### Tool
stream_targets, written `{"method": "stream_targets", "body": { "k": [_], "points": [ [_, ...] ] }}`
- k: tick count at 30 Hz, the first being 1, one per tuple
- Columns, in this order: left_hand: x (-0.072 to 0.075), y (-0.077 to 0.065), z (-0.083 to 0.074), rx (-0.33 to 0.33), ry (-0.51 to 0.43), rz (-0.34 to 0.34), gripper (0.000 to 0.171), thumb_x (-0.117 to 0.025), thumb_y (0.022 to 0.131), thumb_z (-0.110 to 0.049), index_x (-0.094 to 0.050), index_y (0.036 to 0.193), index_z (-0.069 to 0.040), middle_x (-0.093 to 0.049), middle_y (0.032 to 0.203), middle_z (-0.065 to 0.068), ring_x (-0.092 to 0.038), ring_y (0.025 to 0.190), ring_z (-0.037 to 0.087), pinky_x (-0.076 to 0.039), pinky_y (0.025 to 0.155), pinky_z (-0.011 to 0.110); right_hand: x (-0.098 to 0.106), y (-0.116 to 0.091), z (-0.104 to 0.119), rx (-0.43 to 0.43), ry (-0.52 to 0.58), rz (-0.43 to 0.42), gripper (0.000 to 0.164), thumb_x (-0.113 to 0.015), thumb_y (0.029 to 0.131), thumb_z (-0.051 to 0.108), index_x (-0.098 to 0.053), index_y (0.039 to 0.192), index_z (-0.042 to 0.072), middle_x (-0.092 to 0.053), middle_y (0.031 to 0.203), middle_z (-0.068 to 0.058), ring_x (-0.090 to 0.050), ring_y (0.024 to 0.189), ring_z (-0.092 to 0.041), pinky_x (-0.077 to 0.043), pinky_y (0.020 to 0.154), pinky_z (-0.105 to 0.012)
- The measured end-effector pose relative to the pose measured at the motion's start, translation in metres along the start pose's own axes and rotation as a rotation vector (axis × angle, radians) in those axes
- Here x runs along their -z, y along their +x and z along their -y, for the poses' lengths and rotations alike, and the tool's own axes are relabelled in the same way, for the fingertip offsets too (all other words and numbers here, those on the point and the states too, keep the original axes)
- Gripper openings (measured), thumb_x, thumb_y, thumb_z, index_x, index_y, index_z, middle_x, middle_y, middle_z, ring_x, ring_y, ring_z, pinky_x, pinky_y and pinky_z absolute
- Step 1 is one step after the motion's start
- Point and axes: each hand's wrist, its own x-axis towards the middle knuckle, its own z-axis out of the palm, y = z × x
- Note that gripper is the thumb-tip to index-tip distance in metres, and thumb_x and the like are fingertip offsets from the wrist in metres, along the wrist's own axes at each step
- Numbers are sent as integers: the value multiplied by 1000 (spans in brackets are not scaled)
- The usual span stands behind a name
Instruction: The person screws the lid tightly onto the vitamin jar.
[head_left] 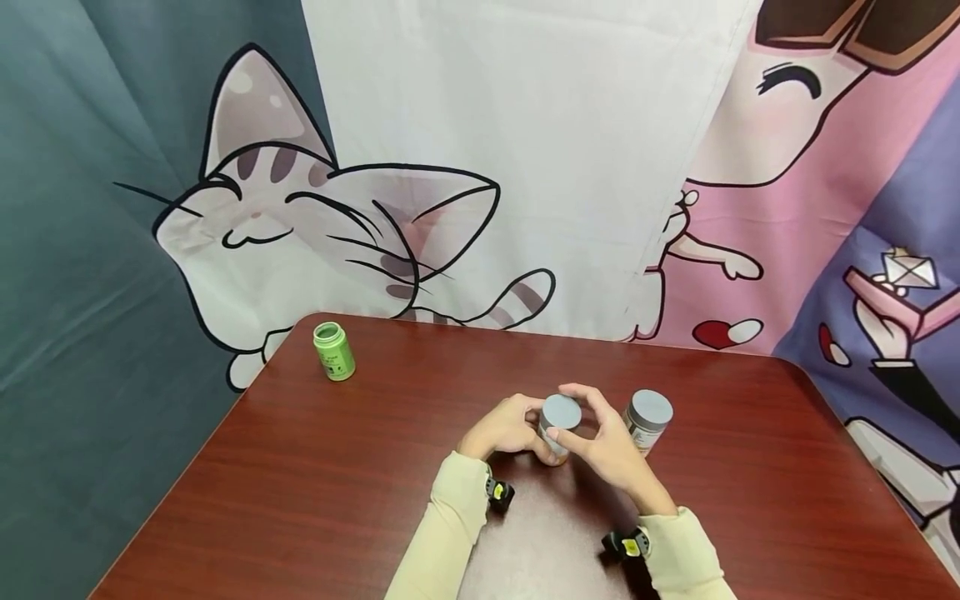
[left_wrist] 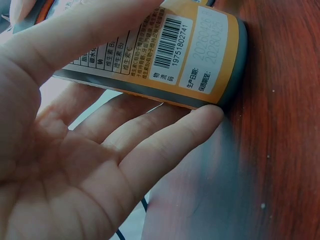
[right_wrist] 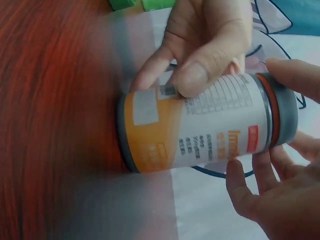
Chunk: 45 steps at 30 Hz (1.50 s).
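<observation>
A jar with a grey lid [head_left: 561,410] stands upright on the table between both hands. Its white and orange label [left_wrist: 210,55] carries a barcode and printed text, and a thin orange ring shows beneath the lid in the right wrist view. My left hand [head_left: 512,427] grips the body, thumb across the label [right_wrist: 192,80] and fingers round the other side. Around the lid [right_wrist: 285,110] curve the thumb and fingers of my right hand [head_left: 611,446]. A second grey-lidded jar [head_left: 649,410] stands just beyond the right hand, which partly hides it.
At the far left of the dark red wooden table [head_left: 300,500] stands a green bottle [head_left: 334,354] with an open mouth. A printed cloth [head_left: 570,150] with cartoon figures hangs behind the table's back edge.
</observation>
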Motion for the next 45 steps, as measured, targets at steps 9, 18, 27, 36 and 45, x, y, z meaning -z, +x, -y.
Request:
{"method": "stream_targets", "body": {
  "k": [9, 18, 27, 36, 45],
  "points": [
    [-1, 1, 1, -1, -8, 2, 44, -85, 56, -13, -68, 92, -32, -68, 79, -13, -61, 74, 4, -46, 75, 22, -6, -1, 2, -2, -63, -71, 52, -74, 76, 9, -48, 121, 7, -52, 115, -11, -51, 102, -24, -46, 82, -31],
    [-1, 1, 1, -7, -21, 6, 42, -85, 58, -14, -68, 92, -31, -68, 79, -11, -61, 74, 5, -47, 74, 22, -4, -1, 1, 0, -47, -53, 61, -75, 75, 11, -42, 127, 8, -50, 121, -12, -52, 105, -26, -45, 83, -31],
    [-1, 0, -1, 11, -29, 4, 44, -86, 56, -12, -68, 92, -29, -68, 79, -11, -62, 75, 5, -46, 76, 22, 3, -1, 1, 84, 24, 61, 63, -64, 83, 3, -32, 137, 8, -42, 136, -12, -42, 122, -34, -40, 93, -30],
    [1, 0, -2, 1, -4, 11, 46, -86, 56, -13, -68, 95, -29, -67, 82, -13, -62, 77, 3, -45, 77, 22, 5, 1, -1, 121, 59, 76, 59, -63, 82, -4, -35, 134, 3, -49, 129, -19, -47, 114, -38, -42, 91, -33],
    [2, 1, -1, 6, -38, 6, 48, -86, 56, -11, -68, 96, -29, -68, 83, -12, -62, 79, 4, -45, 78, 22, 2, 4, -15, 23, 51, 12, 60, -71, 80, 11, -40, 131, 13, -53, 126, -11, -52, 108, -28, -45, 86, -35]
  ]
}}
